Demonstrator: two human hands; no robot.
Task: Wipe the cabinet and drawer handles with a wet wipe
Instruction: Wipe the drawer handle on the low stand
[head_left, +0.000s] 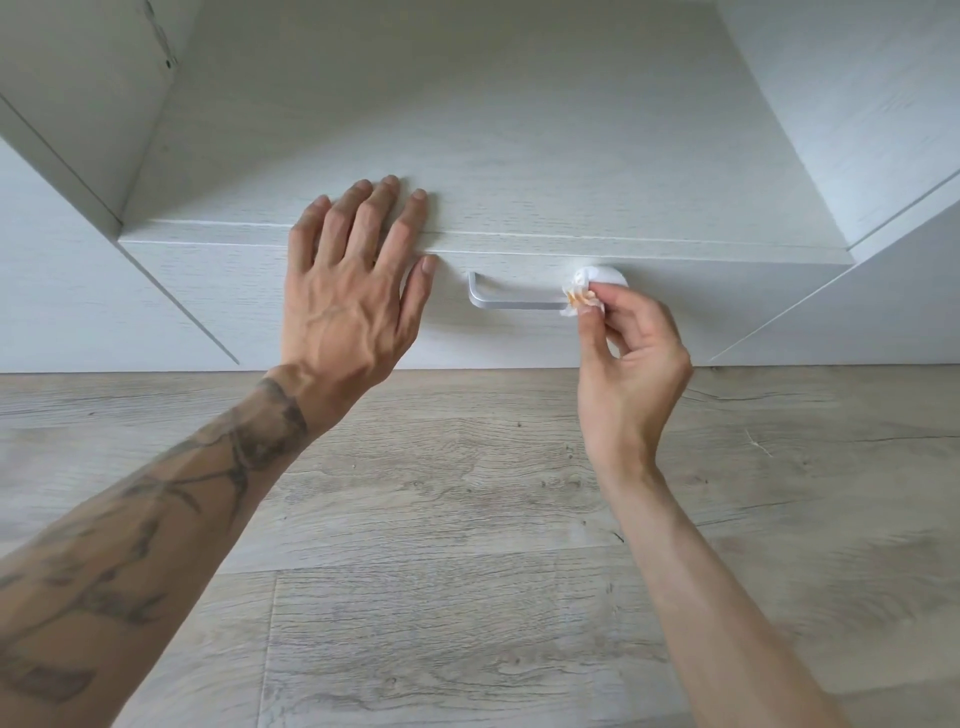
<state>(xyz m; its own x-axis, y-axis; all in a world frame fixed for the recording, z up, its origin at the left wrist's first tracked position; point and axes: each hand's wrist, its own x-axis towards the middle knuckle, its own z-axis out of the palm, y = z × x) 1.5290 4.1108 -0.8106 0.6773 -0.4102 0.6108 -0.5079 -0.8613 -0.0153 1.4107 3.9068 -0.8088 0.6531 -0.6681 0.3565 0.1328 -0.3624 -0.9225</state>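
A silver bar handle (511, 300) runs across the white drawer front (322, 358) low in the cabinet. My right hand (626, 364) pinches a bunched white wet wipe (597, 283) and holds it wrapped around the handle's right end, which the wipe hides. My left hand (353, 280) lies flat with spread fingers on the top edge of the drawer, just left of the handle, the thumb pointing down over the drawer front.
White cabinet panels (62, 291) flank the drawer on both sides, and an open white shelf (467, 130) lies above it. Light wood-look flooring (441, 519) stretches below the cabinet toward me.
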